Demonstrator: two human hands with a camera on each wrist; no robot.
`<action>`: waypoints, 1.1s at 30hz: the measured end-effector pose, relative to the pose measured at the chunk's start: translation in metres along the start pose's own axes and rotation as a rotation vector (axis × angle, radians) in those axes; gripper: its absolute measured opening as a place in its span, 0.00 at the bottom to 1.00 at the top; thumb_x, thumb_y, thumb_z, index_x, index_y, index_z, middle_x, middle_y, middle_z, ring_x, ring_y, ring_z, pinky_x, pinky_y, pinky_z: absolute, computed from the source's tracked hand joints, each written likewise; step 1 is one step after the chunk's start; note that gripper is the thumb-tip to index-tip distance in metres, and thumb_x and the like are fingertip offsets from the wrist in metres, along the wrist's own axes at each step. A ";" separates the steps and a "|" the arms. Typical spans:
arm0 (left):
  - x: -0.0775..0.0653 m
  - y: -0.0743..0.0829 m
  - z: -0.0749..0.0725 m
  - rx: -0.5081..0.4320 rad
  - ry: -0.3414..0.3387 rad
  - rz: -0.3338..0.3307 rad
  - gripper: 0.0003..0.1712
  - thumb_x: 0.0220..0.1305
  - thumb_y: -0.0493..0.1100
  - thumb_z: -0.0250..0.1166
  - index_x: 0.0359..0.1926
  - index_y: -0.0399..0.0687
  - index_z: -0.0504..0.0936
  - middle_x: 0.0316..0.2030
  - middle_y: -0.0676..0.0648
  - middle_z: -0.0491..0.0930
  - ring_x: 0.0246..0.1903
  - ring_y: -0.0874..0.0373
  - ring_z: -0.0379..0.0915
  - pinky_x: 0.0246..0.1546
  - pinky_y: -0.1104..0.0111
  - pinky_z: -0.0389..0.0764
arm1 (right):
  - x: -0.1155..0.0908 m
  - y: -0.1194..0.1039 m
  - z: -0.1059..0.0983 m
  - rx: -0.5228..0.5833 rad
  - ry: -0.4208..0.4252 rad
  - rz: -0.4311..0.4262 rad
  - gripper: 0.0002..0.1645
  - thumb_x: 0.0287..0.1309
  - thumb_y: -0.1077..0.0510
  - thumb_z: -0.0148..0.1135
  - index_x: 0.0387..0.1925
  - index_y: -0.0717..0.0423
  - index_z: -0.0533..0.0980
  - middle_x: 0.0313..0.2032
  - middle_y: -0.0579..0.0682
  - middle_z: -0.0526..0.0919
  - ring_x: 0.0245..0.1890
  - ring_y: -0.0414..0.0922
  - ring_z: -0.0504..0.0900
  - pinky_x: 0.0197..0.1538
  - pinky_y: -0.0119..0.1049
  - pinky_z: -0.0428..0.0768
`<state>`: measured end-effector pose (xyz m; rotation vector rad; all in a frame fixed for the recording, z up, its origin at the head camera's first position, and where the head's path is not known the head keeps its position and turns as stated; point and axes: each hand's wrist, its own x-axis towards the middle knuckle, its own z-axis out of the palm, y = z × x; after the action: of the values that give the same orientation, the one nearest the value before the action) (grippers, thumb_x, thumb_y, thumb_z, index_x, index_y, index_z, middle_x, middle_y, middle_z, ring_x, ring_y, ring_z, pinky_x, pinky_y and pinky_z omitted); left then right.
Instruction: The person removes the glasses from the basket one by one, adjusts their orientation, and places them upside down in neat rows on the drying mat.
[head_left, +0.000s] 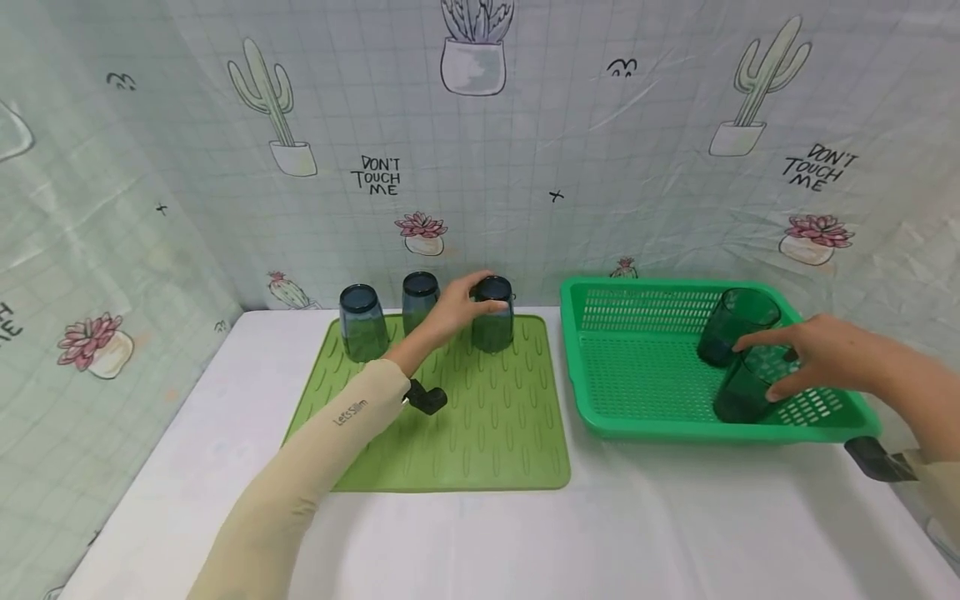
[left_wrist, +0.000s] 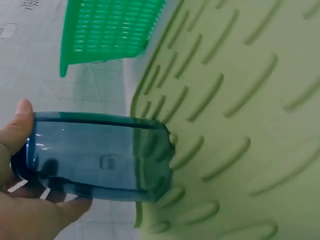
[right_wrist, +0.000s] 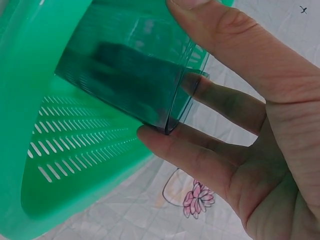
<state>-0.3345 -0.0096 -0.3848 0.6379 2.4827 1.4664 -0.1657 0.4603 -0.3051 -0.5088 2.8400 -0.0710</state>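
My left hand grips a dark blue-tinted glass round its upper end. That glass stands upside down at the back of the green ribbed mat; the left wrist view shows the glass with its lower end on the ribs. Inside the green basket, my right hand holds a second tinted glass near its open rim, thumb on one side and fingers on the other. This glass leans at a tilt. Another glass sits just behind it in the basket.
Two more upside-down glasses stand on the mat's back left, one at the corner and another glass partly behind my left arm. A white cloth covers the table. Behind rises a printed cactus curtain.
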 end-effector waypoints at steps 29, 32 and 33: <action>-0.009 -0.004 0.003 -0.041 0.016 -0.027 0.45 0.69 0.50 0.69 0.79 0.52 0.57 0.76 0.42 0.59 0.73 0.42 0.58 0.67 0.44 0.68 | -0.005 -0.003 0.004 -0.035 0.013 0.030 0.47 0.47 0.37 0.78 0.66 0.52 0.75 0.19 0.38 0.76 0.22 0.34 0.72 0.28 0.32 0.74; -0.010 -0.002 0.003 -0.015 0.013 -0.033 0.44 0.69 0.48 0.69 0.79 0.51 0.57 0.75 0.41 0.59 0.73 0.43 0.58 0.67 0.45 0.68 | -0.005 -0.003 0.005 -0.038 0.017 0.029 0.47 0.47 0.36 0.78 0.66 0.52 0.75 0.20 0.38 0.77 0.24 0.35 0.74 0.29 0.33 0.74; -0.010 -0.002 0.003 -0.007 0.013 -0.035 0.44 0.69 0.48 0.69 0.79 0.51 0.56 0.75 0.41 0.59 0.73 0.43 0.58 0.68 0.45 0.68 | -0.005 -0.003 0.005 -0.036 0.020 0.028 0.47 0.47 0.36 0.78 0.66 0.52 0.75 0.21 0.38 0.78 0.25 0.35 0.75 0.29 0.33 0.74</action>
<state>-0.3247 -0.0130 -0.3881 0.5825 2.4843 1.4708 -0.1592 0.4594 -0.3088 -0.4786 2.8717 -0.0204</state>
